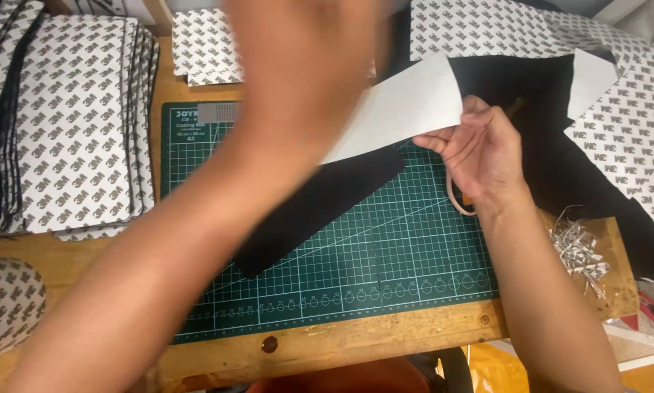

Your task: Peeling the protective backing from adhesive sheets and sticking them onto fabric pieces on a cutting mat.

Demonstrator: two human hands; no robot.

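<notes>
Black strip lies slantwise on green cutting mat, upper end lifted off mat. White liner peeled up from strip's upper end, curling toward right. Right hand pinches liner's lower edge between thumb and fingers. Left hand raised close to camera, blurred; grip cannot be told. Stacks of printed sheets left of mat. Black sheet behind right hand. Paper shreds on wooden table at right.

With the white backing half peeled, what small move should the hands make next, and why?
Probably keep pulling the white backing away with the right hand, since it is lifted but seems to still meet the black strip on the green cutting mat. The left hand is blurred.
</notes>
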